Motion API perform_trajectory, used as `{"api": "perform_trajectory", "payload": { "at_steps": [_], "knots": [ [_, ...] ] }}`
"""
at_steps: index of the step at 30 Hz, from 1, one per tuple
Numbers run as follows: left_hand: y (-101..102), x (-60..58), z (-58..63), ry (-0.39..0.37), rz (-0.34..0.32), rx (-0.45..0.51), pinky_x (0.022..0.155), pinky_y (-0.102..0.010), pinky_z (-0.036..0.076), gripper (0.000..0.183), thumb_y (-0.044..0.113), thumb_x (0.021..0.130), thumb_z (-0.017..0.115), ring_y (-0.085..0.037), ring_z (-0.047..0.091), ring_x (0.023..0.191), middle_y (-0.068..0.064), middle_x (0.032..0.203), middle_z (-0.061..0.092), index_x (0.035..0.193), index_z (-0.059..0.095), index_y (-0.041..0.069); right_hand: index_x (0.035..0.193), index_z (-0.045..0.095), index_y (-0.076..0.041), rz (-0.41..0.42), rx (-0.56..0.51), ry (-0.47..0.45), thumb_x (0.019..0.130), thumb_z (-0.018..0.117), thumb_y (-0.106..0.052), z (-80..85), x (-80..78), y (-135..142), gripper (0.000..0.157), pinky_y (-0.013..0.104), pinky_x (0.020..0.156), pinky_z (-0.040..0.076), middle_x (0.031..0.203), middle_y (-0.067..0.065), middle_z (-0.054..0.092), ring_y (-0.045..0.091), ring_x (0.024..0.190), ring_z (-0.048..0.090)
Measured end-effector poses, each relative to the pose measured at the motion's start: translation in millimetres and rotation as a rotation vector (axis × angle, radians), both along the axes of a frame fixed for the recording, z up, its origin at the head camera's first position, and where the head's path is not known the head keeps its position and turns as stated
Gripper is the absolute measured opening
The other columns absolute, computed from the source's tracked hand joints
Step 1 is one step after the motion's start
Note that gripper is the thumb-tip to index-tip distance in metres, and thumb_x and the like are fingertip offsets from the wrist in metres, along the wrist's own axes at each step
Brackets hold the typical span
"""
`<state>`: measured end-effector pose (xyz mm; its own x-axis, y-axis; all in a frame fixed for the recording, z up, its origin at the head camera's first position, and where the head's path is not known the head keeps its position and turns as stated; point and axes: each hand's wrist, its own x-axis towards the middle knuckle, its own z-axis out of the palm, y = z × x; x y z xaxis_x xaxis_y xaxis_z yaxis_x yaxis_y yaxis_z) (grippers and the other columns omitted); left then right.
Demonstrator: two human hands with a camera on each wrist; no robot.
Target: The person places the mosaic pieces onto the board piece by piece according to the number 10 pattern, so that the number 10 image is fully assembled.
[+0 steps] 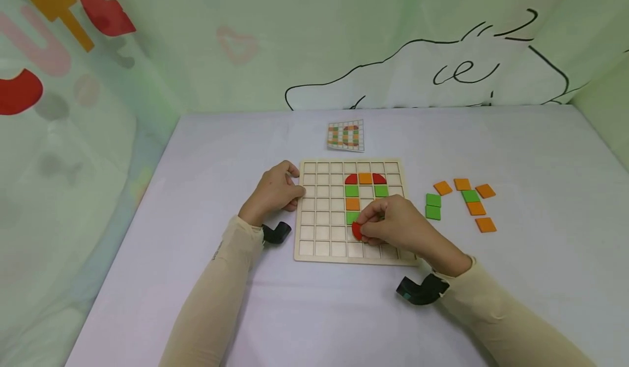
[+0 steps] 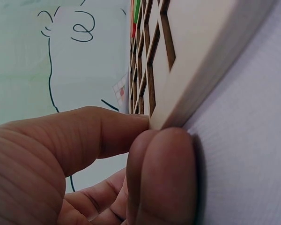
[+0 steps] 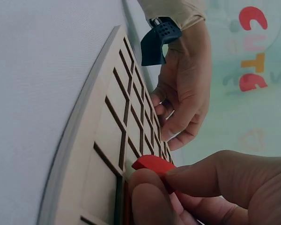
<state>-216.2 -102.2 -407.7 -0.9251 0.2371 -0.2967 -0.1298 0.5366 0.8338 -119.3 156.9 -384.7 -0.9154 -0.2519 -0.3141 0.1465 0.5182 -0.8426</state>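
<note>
On the table lies a wooden grid board (image 1: pixel 297 236) with square recesses. My left hand (image 1: pixel 277 189) holds its left edge; in the left wrist view the thumb (image 2: pixel 117 129) lies along the top of the rim and the fingertips (image 2: pixel 167 164) sit against the side. Between the right thumb and fingers, my right hand (image 1: pixel 398 222) pinches a red rounded tile (image 3: pixel 153 164), tilted just over the lower middle of the board. Red corner tiles (image 1: pixel 351 179), orange square tiles (image 1: pixel 365 178) and green square tiles (image 1: pixel 351 191) form part of an outline above it. The right hand hides some cells.
Loose orange tiles (image 1: pixel 486 225) and green tiles (image 1: pixel 433 213) lie on the table right of the board. Behind the board is a pattern card (image 1: pixel 346 136) printed with a coloured grid. Black wrist mounts (image 1: pixel 423 290) stick out beneath both wrists. A decorated curtain (image 1: pixel 236 39) borders the table's back.
</note>
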Motion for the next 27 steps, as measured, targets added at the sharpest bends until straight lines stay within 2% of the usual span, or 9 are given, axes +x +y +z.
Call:
{"api": "perform_trajectory", "payload": {
  "at_steps": [11,27],
  "knots": [
    [-0.4,-0.8,-0.4,0.001,-0.001,0.005,0.059,-0.031,0.064,0.038,0.004,0.090,0.069,-0.017,0.068,0.065,-0.014,0.096,0.060,0.125,0.055,0.003,0.092,0.076,-0.003,0.072,0.109,0.035,0.085,0.068,0.001,4.1,-7.2,-4.5,0.011,0.025,0.059,0.055,0.070,0.002,0.068,0.016,0.064,0.063],
    [-0.6,-1.6,-0.9,-0.012,-0.001,0.009,0.058,-0.030,0.064,0.037,0.004,0.091,0.069,-0.017,0.068,0.064,-0.013,0.096,0.060,0.124,0.054,0.004,0.086,0.078,-0.006,0.089,0.159,0.102,0.082,0.070,-0.001,-0.5,-7.4,-6.8,0.010,0.025,0.057,0.048,0.073,-0.001,0.068,0.016,0.067,0.057]
  ]
}}
